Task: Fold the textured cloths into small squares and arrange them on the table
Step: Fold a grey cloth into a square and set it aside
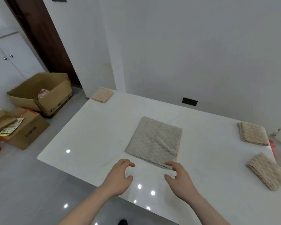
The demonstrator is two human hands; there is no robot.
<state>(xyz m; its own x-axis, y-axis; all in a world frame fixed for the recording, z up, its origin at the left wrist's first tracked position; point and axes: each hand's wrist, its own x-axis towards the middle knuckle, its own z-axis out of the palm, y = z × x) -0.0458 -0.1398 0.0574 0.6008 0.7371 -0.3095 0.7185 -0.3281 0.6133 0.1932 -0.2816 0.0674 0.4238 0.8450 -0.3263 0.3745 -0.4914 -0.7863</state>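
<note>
From the head view, a grey textured cloth (154,141) lies flat in the middle of the white table (91,130), its scalloped near edge turned toward the table's near edge. Three beige cloths are already folded small: one at the far left corner (102,95), one by the right edge (252,133), and a stack nearer the near right corner (266,171). The left hand (118,177) and right hand (179,177) hover just short of the grey cloth, fingers spread and curled, holding nothing; the right fingertips are nearly touching its near corner. The cloth looks light, soft and limp, so pinching its two near corners and carrying them over to the far edge should fold it cleanly.
</note>
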